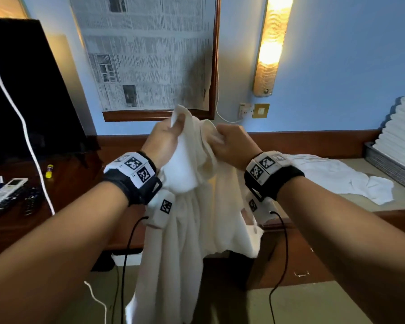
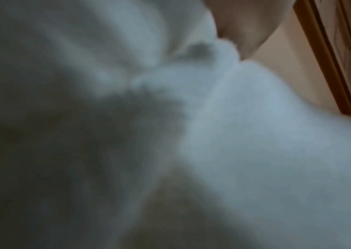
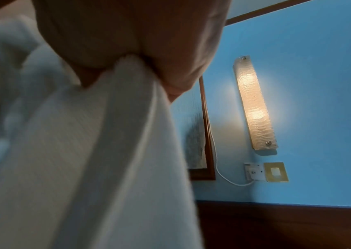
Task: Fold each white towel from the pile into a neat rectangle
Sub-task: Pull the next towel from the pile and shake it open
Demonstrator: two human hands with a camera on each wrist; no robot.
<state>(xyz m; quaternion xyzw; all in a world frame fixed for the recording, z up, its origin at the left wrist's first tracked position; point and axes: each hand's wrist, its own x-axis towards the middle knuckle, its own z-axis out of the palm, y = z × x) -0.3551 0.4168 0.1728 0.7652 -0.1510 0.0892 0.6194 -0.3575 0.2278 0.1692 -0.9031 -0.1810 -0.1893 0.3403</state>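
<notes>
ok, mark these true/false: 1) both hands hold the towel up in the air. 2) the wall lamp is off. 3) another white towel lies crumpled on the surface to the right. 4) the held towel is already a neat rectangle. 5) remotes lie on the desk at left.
1) True: the left hand and right hand grip the hanging towel.
2) False: the wall lamp glows.
3) True: a crumpled towel lies there.
4) False: it hangs bunched and unfolded.
5) True: remotes lie there.
</notes>
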